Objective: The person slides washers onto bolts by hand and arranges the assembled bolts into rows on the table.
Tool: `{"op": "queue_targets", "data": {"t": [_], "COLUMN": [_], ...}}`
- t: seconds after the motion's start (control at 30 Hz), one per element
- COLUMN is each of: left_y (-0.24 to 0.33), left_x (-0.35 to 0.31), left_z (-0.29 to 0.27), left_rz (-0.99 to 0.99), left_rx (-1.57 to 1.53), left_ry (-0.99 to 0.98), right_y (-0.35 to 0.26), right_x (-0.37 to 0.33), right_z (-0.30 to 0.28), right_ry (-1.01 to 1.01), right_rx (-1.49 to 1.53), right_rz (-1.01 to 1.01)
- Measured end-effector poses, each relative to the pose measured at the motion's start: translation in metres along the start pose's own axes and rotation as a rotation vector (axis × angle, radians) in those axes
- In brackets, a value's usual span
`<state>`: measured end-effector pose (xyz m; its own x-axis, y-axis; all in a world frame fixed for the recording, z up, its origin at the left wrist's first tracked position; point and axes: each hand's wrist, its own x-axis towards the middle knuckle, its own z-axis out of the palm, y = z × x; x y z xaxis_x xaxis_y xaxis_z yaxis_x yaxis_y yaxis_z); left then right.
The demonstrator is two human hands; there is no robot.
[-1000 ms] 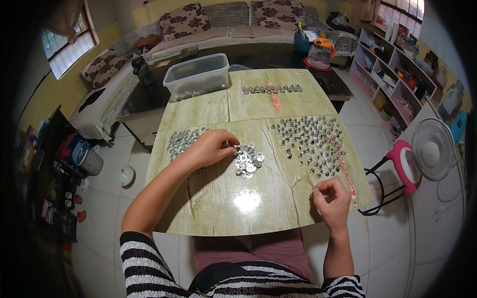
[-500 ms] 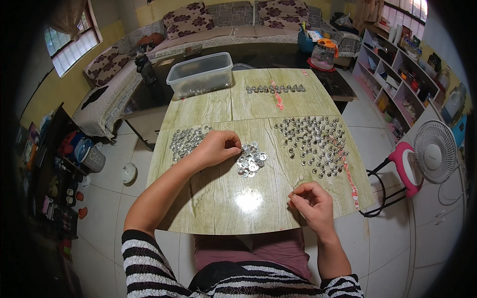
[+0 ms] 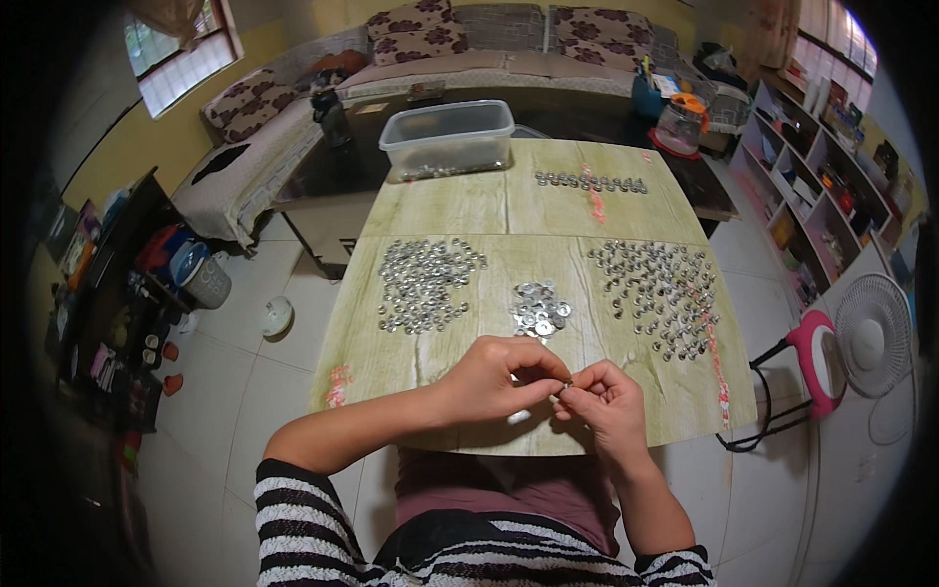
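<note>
My left hand and my right hand meet above the near edge of the wooden table, fingertips pinched together on a small silver metal piece. Just beyond them lies a small pile of round silver pieces. A larger heap of silver pieces lies to the left. Another spread of small silver parts covers the right side. A short row of pieces sits at the far right of the table.
A clear plastic tub stands at the table's far edge. Sofas run behind it. A white fan and pink stool stand at right, shelves beyond. Clutter lines the left wall.
My left hand drew back from the small pile toward me. My right hand moved left from the table's right edge, and the two now meet over the near edge.
</note>
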<state>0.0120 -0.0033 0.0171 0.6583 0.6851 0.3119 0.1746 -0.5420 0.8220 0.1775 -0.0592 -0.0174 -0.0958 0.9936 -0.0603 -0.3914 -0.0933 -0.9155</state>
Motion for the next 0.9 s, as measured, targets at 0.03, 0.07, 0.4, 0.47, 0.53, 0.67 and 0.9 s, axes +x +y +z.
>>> {"op": "queue_targets", "data": {"t": [0.03,0.07,0.4,0.47,0.53,0.67,0.9], "left_y": [-0.002,-0.004,-0.01,-0.012,-0.013,-0.009,-0.064], "left_x": [-0.002,-0.005,-0.013,-0.014,-0.013,-0.007,-0.003], "left_z": [0.001,0.002,0.008,0.005,0.001,-0.016,-0.08], "left_rz": [-0.002,0.021,0.092,0.086,0.079,-0.176,-0.289], "left_rx": [-0.029,-0.006,-0.049,-0.039,-0.029,-0.183,0.483], "left_ry": [0.001,0.014,0.135,0.128,0.119,0.081,0.146], "right_y": [0.002,0.004,0.008,0.01,0.009,0.006,0.009], "right_x": [0.0,0.0,-0.001,0.0,0.001,0.002,0.005], "right_z": [0.002,0.003,0.008,0.009,0.011,0.01,0.004], "right_ry": [-0.015,0.011,0.016,0.026,0.02,0.036,0.021], "right_rx": [-0.002,0.001,0.01,0.029,0.072,0.082,0.145], "right_rz": [0.003,-0.01,-0.077,-0.085,-0.068,-0.023,-0.037]}}
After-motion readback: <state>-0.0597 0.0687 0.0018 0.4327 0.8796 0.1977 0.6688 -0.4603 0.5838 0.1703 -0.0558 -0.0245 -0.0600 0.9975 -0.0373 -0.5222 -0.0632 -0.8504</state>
